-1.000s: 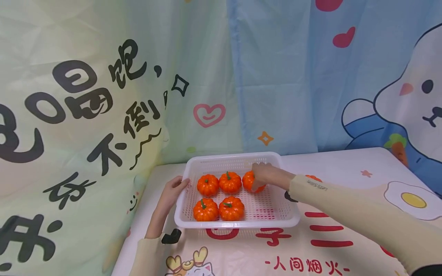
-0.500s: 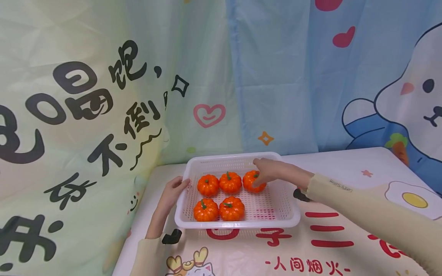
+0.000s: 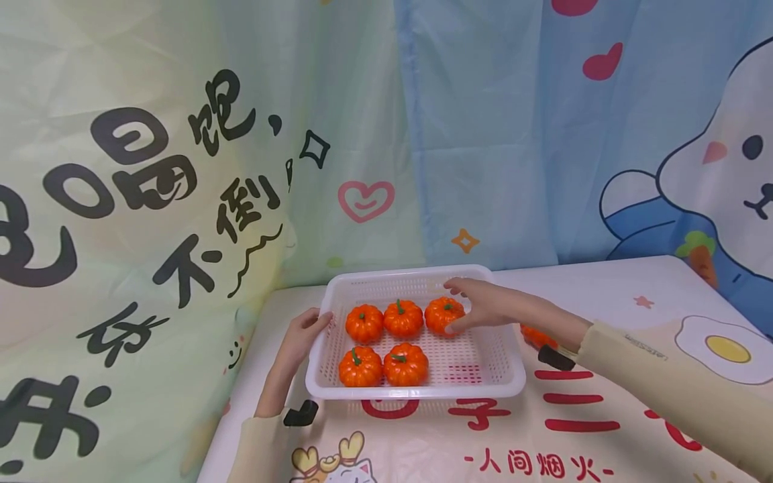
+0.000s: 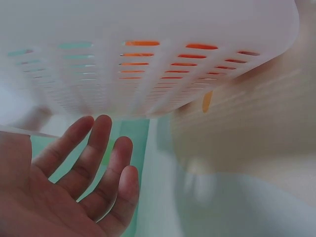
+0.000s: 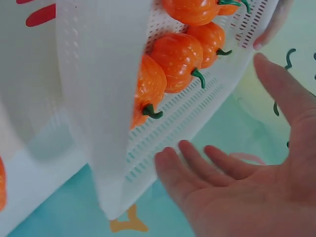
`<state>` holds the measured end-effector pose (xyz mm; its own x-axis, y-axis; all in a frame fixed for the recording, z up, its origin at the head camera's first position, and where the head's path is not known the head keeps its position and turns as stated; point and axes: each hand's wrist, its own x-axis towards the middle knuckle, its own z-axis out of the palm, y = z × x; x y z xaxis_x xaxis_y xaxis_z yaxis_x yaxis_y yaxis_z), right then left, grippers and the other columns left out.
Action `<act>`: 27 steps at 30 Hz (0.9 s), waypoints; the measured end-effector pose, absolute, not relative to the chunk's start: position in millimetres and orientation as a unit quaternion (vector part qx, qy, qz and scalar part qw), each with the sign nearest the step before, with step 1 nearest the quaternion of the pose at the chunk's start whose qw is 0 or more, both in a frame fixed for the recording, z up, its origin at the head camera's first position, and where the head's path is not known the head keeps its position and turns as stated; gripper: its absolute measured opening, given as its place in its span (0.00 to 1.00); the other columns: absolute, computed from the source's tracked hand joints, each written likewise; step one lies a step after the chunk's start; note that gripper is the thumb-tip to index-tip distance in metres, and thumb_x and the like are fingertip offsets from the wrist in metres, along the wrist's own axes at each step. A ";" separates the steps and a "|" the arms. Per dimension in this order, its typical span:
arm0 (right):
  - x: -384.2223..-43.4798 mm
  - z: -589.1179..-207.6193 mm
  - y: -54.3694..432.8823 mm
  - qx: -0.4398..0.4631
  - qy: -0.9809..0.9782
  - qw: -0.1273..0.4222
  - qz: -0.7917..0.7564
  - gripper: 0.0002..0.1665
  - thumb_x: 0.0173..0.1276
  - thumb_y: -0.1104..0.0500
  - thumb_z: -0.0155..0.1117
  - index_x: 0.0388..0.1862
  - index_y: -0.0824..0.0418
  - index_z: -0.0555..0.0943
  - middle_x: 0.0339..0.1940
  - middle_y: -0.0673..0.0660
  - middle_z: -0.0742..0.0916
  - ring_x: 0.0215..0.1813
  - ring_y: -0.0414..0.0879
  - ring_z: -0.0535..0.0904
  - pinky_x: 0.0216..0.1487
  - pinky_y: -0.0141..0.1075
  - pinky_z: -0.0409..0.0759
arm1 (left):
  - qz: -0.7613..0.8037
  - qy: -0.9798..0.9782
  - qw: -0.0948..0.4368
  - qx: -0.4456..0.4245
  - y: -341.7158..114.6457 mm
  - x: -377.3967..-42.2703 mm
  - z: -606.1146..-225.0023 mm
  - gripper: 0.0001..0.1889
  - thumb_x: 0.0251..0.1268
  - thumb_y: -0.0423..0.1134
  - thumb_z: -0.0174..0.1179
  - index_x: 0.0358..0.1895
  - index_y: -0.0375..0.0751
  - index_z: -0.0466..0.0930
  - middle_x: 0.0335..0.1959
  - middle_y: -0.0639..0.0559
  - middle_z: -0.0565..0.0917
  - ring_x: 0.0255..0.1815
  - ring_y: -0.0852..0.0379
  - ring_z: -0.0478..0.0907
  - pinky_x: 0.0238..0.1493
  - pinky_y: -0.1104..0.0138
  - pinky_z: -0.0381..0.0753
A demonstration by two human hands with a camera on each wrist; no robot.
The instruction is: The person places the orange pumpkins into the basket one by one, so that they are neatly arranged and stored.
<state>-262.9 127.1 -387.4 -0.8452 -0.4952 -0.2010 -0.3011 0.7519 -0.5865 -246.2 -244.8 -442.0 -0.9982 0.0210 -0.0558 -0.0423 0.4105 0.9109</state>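
Observation:
A white perforated plastic basket (image 3: 471, 390) holds several small orange toy pumpkins (image 3: 405, 365) with green stems, set in two rows. My left hand (image 3: 300, 339) grips the basket's left rim, its thumb over the edge. In the left wrist view, the other fingers extend loosely outside the basket wall. Over the right part of the basket, my right hand (image 3: 483, 302) has its fingers spread around the back-row right pumpkin (image 3: 443, 315). The right wrist view shows nothing between its thumb and fingers, and the fingertips apart from the pumpkins.
Another orange pumpkin (image 3: 537, 335) lies on the table right of the basket, partly hidden by my right forearm. A printed cloth (image 3: 543, 443) covers the table. Printed curtains (image 3: 483, 134) hang behind and at the left.
My right hand has let go of the back-row right pumpkin and drawn back to the right, its fingers opening out. My left hand and the basket stay in place.

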 end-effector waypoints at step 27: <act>-230.3 -427.1 181.4 -0.246 0.811 0.020 -0.530 0.48 0.64 0.56 0.73 0.78 0.52 0.60 0.76 0.60 0.70 0.75 0.61 0.66 0.69 0.66 0.67 | 0.547 0.837 0.015 -0.015 -252.7 -261.5 -469.3 0.18 0.75 0.47 0.57 0.54 0.35 0.81 0.46 0.37 0.85 0.36 0.55 0.83 0.37 0.66 0.87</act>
